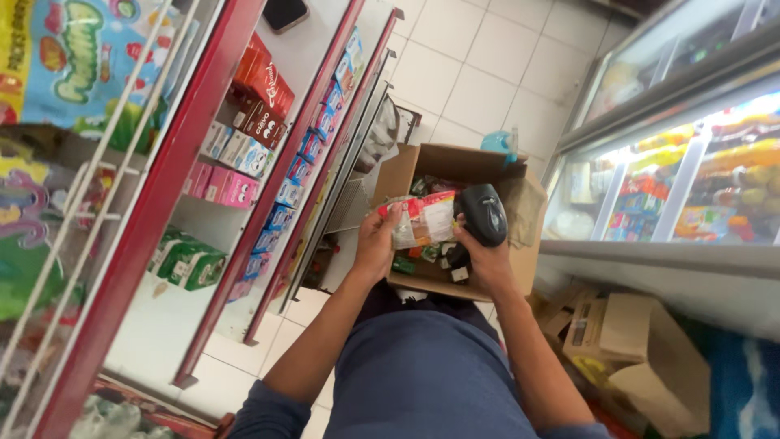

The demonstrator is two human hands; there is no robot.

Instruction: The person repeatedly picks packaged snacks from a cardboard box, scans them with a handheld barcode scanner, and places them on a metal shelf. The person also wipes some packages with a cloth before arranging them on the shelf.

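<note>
My left hand (375,244) holds a small clear snack packet (422,219) with a red top band, raised over an open cardboard box (443,162). My right hand (483,256) grips a black handheld scanner (485,213), its head right beside the packet's right edge. The box rests on the floor in front of my knees and holds several small packaged goods. My dark blue trousers fill the lower middle of the view.
Red-framed shelves (244,162) with pink, red, green and blue boxes line the left. A glass-fronted chest freezer (674,195) runs along the right. More cardboard boxes (642,349) lie at lower right. White tiled floor stretches ahead, with a light blue object (497,142) behind the box.
</note>
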